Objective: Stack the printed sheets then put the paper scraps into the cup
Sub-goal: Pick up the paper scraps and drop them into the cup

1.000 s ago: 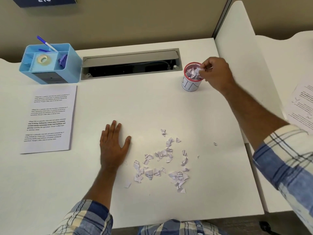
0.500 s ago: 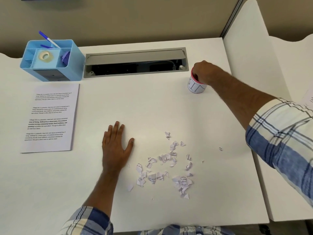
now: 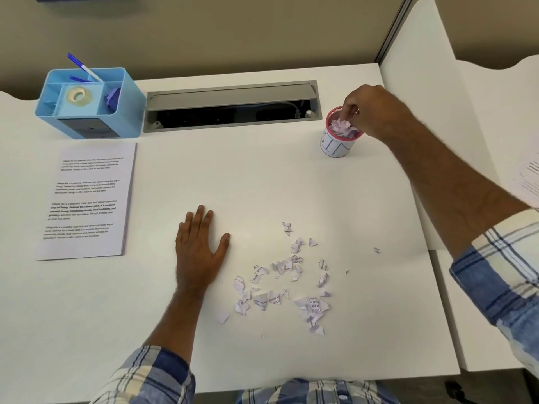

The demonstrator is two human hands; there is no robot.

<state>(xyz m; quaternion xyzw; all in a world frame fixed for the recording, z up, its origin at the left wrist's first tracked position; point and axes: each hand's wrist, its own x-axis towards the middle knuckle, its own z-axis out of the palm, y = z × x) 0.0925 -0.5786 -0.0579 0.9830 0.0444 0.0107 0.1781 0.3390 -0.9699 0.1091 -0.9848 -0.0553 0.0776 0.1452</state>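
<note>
At upper right of the frame I read "BIN" hand-lettered on the cup point(image 3: 335, 145). The printed sheets point(image 3: 87, 199) at left carry paragraphs too small for me to read.

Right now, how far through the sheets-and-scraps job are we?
Done: the printed sheets lie in one squared stack at the desk's left, and some scraps already sit in the cup. In hand: the right hand is at the cup's rim, fingertips down among those scraps; whether its grip holds one is unclear. The left hand rests flat on the desk. Left: the paper scraps scattered beside it.
</note>
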